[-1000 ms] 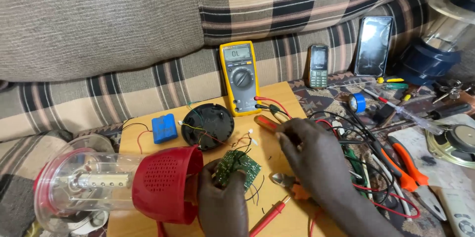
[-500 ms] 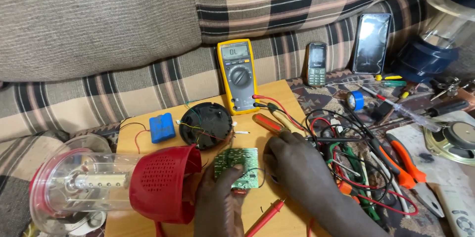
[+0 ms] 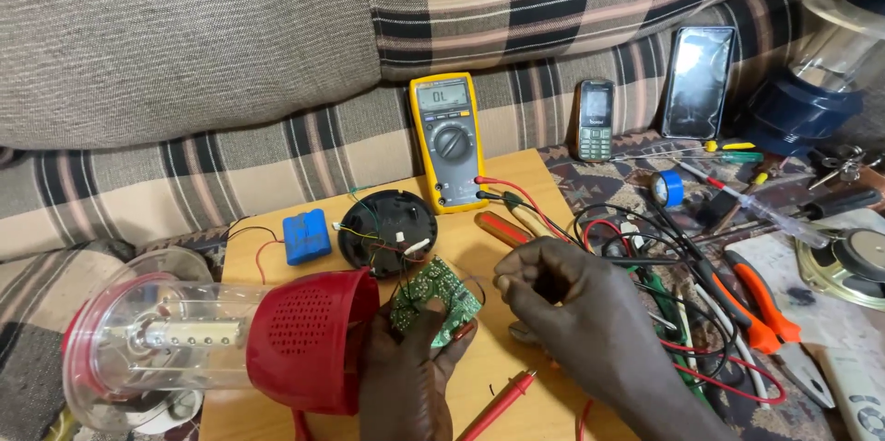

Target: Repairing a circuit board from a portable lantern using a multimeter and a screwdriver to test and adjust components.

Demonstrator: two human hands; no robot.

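Lying on its side at the left edge of the wooden surface (image 3: 516, 185), a lantern (image 3: 212, 349) with a clear plastic cylinder and a red perforated base points its red end toward the middle; inside the cylinder a pale strip of lamps runs along the long axis, left to right. Behind it sits a small blue battery pack (image 3: 307, 235) with thin wires, and just beside that a round black cover (image 3: 387, 232) lies open side up, with coloured wires and a small white part inside.

The left hand (image 3: 406, 386) rises from the bottom edge, its grip clenched on a small green circuit board (image 3: 433, 298), thumb across the lower face. The board sits near the surface's middle, just right of the red base, tilted, its long axis running from lower left to upper right; its green face carries pale traces and solder dots, and thin wires lead from it toward the black cover.

The right hand (image 3: 562, 303) hovers just right of the board, fingertips pinched together; whether anything is between them I cannot tell.

A yellow multimeter (image 3: 450, 141) leans against the striped sofa (image 3: 230, 45) behind. Below lies a red probe (image 3: 502, 401). Further right lie tangled leads, orange-handled pliers (image 3: 761, 312) and a blue tape roll (image 3: 669, 188).
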